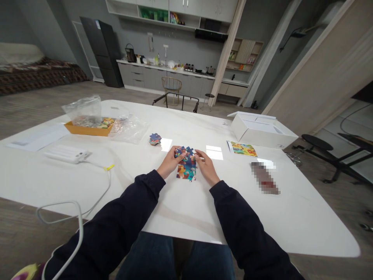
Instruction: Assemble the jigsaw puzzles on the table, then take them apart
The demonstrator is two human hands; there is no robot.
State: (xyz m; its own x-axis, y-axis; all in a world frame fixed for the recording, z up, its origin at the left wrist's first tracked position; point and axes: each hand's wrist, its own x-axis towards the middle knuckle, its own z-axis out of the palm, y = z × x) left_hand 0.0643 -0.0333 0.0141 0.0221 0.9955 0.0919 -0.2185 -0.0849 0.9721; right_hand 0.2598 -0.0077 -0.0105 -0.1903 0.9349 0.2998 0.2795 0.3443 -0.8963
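Note:
A partly joined puzzle (186,170) with blue and orange pictures lies on the white table in front of me. My left hand (171,161) is closed on puzzle pieces at its upper left, with the thumb on top. At the upper right edge, my right hand (206,165) has its fingers pinched on a puzzle piece, which they largely cover. Beyond my left hand stands a small stack of puzzle pieces (155,139).
An orange tray (87,130) with pieces and clear plastic bags is at the left. Nearer lies a white power bank (67,154) with a cable. At the right are a picture card (243,149), a white box (256,134) and a blurred-out object (264,178).

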